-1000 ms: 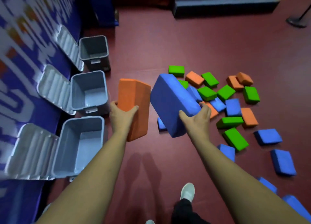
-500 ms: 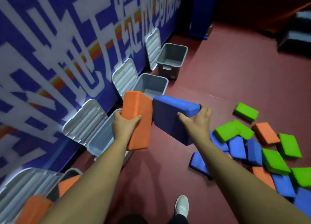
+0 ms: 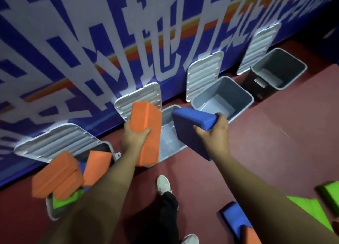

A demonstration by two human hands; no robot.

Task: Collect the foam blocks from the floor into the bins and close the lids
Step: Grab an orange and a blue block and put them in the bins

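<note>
My left hand grips an orange foam block, held upright over the near edge of an open grey bin. My right hand holds a large blue foam block, tilted above the same bin's right side. That bin's inside looks bare. To the left, another grey bin is heaped with orange blocks, a green block and some blue. Two more open grey bins stand further right along the wall.
All bin lids lean back against a blue and white banner wall. Loose blue, green and orange blocks lie on the red floor at bottom right. My leg and white shoes are below the hands.
The view has swung left toward the wall and bins. Both hands have carried their blocks to above the second bin. The block-filled bin at left has come fully into view.
</note>
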